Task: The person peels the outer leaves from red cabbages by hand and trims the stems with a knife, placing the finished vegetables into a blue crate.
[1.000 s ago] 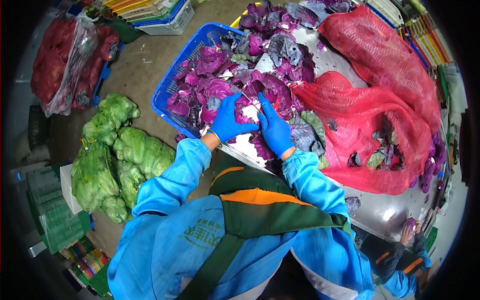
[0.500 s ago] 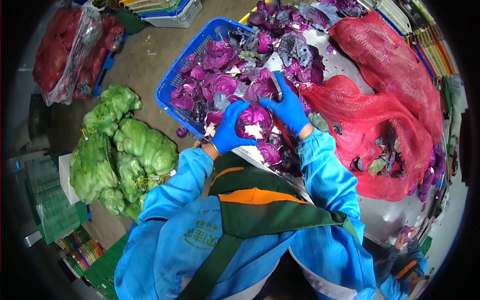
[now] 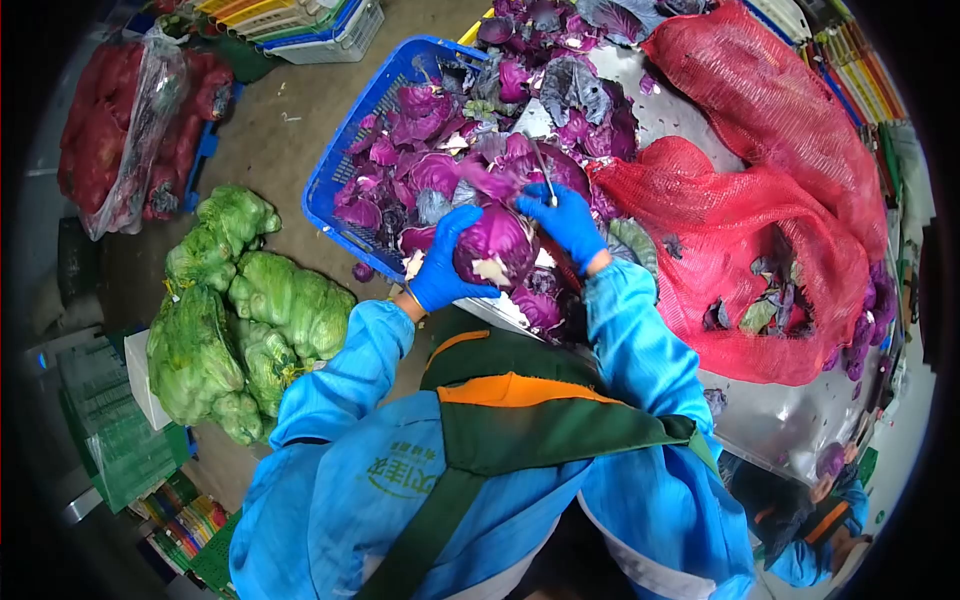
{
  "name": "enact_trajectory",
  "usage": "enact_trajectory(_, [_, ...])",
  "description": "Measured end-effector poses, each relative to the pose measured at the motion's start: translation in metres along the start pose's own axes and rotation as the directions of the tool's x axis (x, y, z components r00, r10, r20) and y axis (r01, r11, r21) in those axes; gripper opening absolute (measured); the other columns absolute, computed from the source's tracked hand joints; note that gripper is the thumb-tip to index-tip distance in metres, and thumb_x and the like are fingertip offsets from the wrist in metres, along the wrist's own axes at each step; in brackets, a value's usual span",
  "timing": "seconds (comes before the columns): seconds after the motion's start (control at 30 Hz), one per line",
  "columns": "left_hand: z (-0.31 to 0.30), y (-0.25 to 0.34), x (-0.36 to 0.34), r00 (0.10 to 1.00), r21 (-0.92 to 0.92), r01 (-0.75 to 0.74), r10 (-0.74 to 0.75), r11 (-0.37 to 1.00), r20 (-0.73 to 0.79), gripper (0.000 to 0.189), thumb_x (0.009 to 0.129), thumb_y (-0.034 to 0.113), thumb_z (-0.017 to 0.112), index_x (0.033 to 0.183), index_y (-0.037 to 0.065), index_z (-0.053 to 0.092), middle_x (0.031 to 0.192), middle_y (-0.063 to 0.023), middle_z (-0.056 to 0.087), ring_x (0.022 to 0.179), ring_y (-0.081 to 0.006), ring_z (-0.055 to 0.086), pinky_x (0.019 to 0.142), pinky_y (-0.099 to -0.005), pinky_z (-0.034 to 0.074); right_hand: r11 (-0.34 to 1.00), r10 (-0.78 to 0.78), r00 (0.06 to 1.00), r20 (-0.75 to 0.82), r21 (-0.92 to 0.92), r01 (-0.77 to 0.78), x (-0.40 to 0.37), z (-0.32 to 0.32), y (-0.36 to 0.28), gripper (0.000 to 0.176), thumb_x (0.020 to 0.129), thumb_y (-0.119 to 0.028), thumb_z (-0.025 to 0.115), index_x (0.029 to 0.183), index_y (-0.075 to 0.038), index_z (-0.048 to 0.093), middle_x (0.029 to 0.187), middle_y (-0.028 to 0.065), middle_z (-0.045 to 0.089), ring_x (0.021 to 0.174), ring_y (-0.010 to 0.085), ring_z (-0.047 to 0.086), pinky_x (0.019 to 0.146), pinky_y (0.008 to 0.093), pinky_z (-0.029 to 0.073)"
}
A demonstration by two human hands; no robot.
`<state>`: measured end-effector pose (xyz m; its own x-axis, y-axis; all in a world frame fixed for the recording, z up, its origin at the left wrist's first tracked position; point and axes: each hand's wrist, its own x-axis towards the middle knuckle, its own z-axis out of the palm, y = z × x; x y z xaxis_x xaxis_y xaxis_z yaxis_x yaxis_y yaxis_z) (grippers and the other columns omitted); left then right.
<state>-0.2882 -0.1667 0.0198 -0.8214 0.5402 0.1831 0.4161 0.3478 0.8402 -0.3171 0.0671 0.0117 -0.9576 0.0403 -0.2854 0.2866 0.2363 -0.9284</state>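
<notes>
My left hand [image 3: 445,265], in a blue glove, is wrapped round the left side of a purple cabbage head [image 3: 497,243]. My right hand [image 3: 568,222], also gloved, grips a knife [image 3: 544,170] whose thin blade points up and away from me. A blurred purple leaf [image 3: 490,181] hangs between the knife and the cabbage. Just beyond the hands, a blue basket [image 3: 322,180] holds loose purple leaves. More leaves lie to its right on a metal table [image 3: 655,112]. Beside my right arm lies an open red mesh bag [image 3: 690,235] with some leaves inside.
Another full red mesh bag [image 3: 760,90] lies at the upper right. Bagged green heads [image 3: 290,300] stand on the left, with red sacks [image 3: 105,125] beyond them. A co-worker [image 3: 820,520] is at the lower right, and stacked crates [image 3: 330,35] are at the top.
The cabbage and my left hand have shifted slightly left. My right hand has moved down a little with the knife, and a leaf has come away from the top of the head.
</notes>
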Motion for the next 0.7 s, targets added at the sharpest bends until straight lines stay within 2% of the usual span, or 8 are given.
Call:
enact_trajectory(0.07, [0.004,-0.015,-0.004,0.994,-0.121,0.074,-0.084,0.99,-0.076,0.112,0.052,0.034,0.092,0.141,0.005,0.03,0.139,-0.0153,0.037,0.132,-0.0301,0.035,0.111,-0.0403,0.028,0.995,0.081,0.949,0.306,0.036,-0.096,-0.016,-0.01,-0.008,0.04,0.079,-0.035,0.076,0.098,-0.002,0.067,0.086,0.0052,0.067,0.081,0.0109,0.059,0.072,0.0303,0.048])
enact_trajectory(0.37, [0.002,0.0,0.012,0.933,-0.099,0.352,-0.357,0.931,-0.042,0.079,0.062,0.035,0.088,0.122,0.005,0.047,0.123,-0.0131,0.05,0.115,-0.0247,0.05,0.098,-0.0355,0.041,0.978,0.175,0.881,0.44,0.024,-0.206,-0.04,-0.011,-0.008,0.025,0.085,-0.026,0.07,0.09,-0.002,0.067,0.062,0.0027,0.06,0.055,0.0108,0.057,0.05,0.0292,0.043])
enact_trajectory(0.43, [-0.003,0.011,0.015,0.948,0.005,0.318,-0.318,0.948,-0.01,0.065,0.067,0.026,0.086,0.12,0.006,0.053,0.119,-0.0078,0.055,0.111,-0.0192,0.053,0.098,-0.0338,0.041,0.973,0.179,0.905,0.387,0.064,-0.22,-0.046,-0.002,0.011,0.019,0.085,-0.019,0.066,0.087,-0.001,0.067,0.061,0.0073,0.061,0.052,0.0163,0.06,0.049,0.0331,0.045])
enact_trajectory(0.5, [-0.002,0.013,0.016,0.956,-0.023,0.291,-0.292,0.956,-0.033,0.055,0.07,0.023,0.084,0.115,0.006,0.057,0.115,-0.0063,0.058,0.109,-0.018,0.054,0.097,-0.0337,0.042,0.986,-0.04,0.998,0.041,-0.16,0.046,-0.044,0.004,0.032,0.017,0.081,-0.015,0.062,0.087,0.001,0.066,0.061,0.0127,0.061,0.052,0.0197,0.06,0.051,0.0357,0.046])
enact_trajectory(0.57, [-0.004,0.001,0.014,0.926,-0.289,0.331,-0.368,0.899,-0.086,0.054,0.068,0.026,0.085,0.111,0.006,0.059,0.112,-0.0085,0.059,0.106,-0.0192,0.055,0.093,-0.0342,0.045,0.994,0.072,0.997,-0.025,-0.085,-0.074,-0.03,0.003,0.045,0.018,0.079,-0.013,0.061,0.088,0.002,0.066,0.062,0.0168,0.061,0.052,0.0229,0.061,0.052,0.037,0.047])
enact_trajectory(0.6, [-0.001,-0.013,0.011,0.868,-0.436,0.382,-0.479,0.815,-0.133,0.049,0.071,0.019,0.083,0.112,0.004,0.059,0.111,-0.0073,0.06,0.103,-0.0166,0.055,0.09,-0.0328,0.046,0.993,0.091,0.985,-0.146,-0.063,-0.101,-0.023,-0.001,0.043,0.019,0.08,-0.015,0.061,0.09,0.001,0.066,0.065,0.0173,0.063,0.056,0.0245,0.062,0.054,0.0369,0.048])
enact_trajectory(0.63, [-0.003,-0.006,0.013,0.694,-0.718,0.476,-0.719,0.508,-0.049,0.053,0.073,0.019,0.081,0.117,0.003,0.056,0.11,-0.0059,0.059,0.102,-0.0154,0.055,0.09,-0.0312,0.046,0.991,0.116,0.958,-0.262,-0.037,-0.13,-0.018,-0.005,0.038,0.02,0.082,-0.017,0.061,0.091,0.001,0.065,0.069,0.0178,0.064,0.06,0.026,0.064,0.056,0.0369,0.048])
enact_trajectory(0.7, [0.008,-0.007,0.019,0.512,-0.869,0.327,-0.843,0.371,-0.167,0.057,0.077,0.021,0.079,0.124,0.002,0.052,0.113,-0.0064,0.058,0.103,-0.0151,0.055,0.089,-0.0303,0.045,0.99,-0.085,0.933,-0.35,-0.132,0.041,-0.012,-0.015,0.026,0.026,0.087,-0.022,0.06,0.098,0.001,0.064,0.079,0.0202,0.066,0.071,0.0302,0.067,0.063,0.0385,0.05])
